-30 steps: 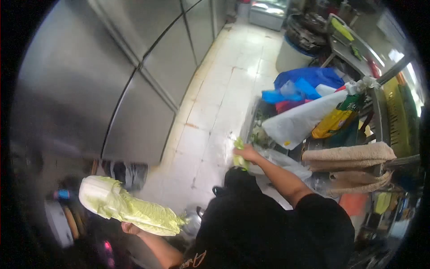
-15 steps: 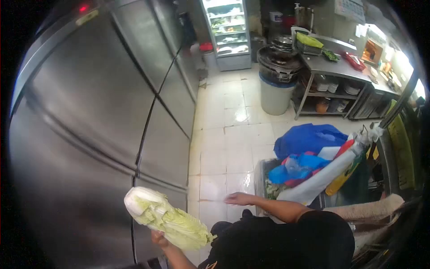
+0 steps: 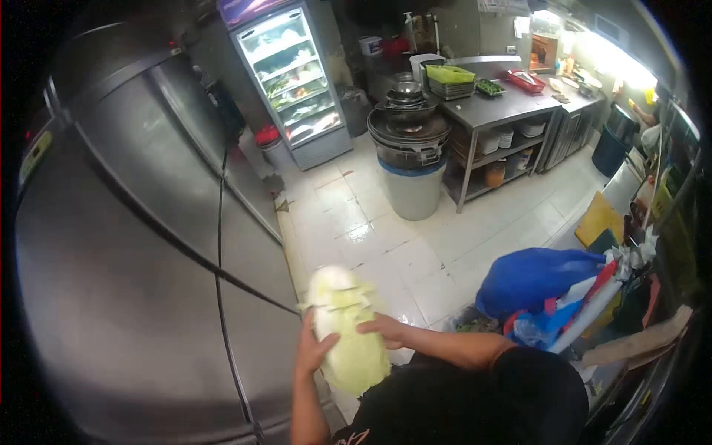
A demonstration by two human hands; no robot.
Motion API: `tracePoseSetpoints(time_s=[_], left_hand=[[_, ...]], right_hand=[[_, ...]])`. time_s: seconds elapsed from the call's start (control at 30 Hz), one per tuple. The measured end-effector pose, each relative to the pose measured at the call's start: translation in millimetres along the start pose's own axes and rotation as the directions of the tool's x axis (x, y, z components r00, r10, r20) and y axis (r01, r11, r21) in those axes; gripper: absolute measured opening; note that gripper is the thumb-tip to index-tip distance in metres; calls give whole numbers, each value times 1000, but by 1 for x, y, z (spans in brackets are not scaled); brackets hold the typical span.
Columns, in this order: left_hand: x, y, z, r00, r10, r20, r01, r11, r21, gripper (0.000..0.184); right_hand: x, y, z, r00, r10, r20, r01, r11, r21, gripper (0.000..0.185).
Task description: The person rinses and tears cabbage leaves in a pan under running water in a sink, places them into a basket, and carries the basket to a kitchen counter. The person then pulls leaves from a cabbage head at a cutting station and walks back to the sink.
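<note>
A long napa cabbage (image 3: 345,341), white at its upper end and pale green below, is held upright in front of my black shirt. My left hand (image 3: 313,343) grips its left side, with the thumb across the leaves. On the right side, my right hand (image 3: 386,330) presses against the cabbage with its fingers over the outer leaves. The head of cabbage is slightly blurred, and its far side is hidden.
Tall steel fridge doors (image 3: 133,297) line the left. Ahead stand a lit glass-door cooler (image 3: 325,152), a white bin (image 3: 412,196) stacked with pans, and a steel table (image 3: 504,111). Blue bags (image 3: 534,278) lie at the right. At far right, part of another person (image 3: 649,117) shows.
The view has swung up and right. The cabbage has come in front of my body from the left, and my right hand, which had let go of a leafy piece, has joined it.
</note>
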State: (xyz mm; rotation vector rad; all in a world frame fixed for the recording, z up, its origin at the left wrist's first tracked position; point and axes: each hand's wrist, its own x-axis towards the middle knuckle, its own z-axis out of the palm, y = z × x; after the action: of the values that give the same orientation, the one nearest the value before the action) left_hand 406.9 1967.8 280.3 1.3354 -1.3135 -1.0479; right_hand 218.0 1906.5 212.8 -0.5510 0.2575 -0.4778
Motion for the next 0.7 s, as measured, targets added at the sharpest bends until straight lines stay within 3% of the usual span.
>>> tracePoseSetpoints(time_s=[0.07,0.13,0.2,0.33,0.37,0.47,0.53,0.57,0.6,0.63,0.7], left_hand=[[61,12,14,977,-113,181,121,992,-36,70],[116,2,36,941,-102,324,127,990,-57,67],[157,-2,58,931,-57,361,46,998,39,67],[248,-55,66,856,-181,484,293,942,-166,59],[271,-71,56,809,-327,488,431,895,-114,53],[325,-121,15,857,-410,312,389,912,130,54],[338,-181,-34,948,-310,73,215,793,570,60],[332,-213,-57,926,-373,-63,349,777,525,59],[317,-276,-87,930,-336,-150,350,685,639,57],[297,-364,-125,813,-545,-206,551,605,575,52],[256,-377,-155,631,-744,-220,688,405,603,47]], right_hand=[[-2,-30,-16,991,-91,-97,101,990,102,51],[-3,-54,-37,953,-163,-254,202,971,132,48],[5,-83,-53,915,-272,-299,334,925,182,47],[34,-146,-118,829,-414,-377,500,850,166,47],[45,-167,-129,777,-444,-446,543,832,118,45],[84,-231,-184,688,-514,-511,610,792,24,47],[118,-281,-212,636,-560,-531,676,736,34,45],[135,-306,-225,602,-552,-578,693,720,34,45],[151,-327,-239,567,-539,-623,706,707,32,45],[170,-346,-253,534,-552,-641,734,678,28,44],[210,-390,-283,454,-590,-668,797,604,7,43]])
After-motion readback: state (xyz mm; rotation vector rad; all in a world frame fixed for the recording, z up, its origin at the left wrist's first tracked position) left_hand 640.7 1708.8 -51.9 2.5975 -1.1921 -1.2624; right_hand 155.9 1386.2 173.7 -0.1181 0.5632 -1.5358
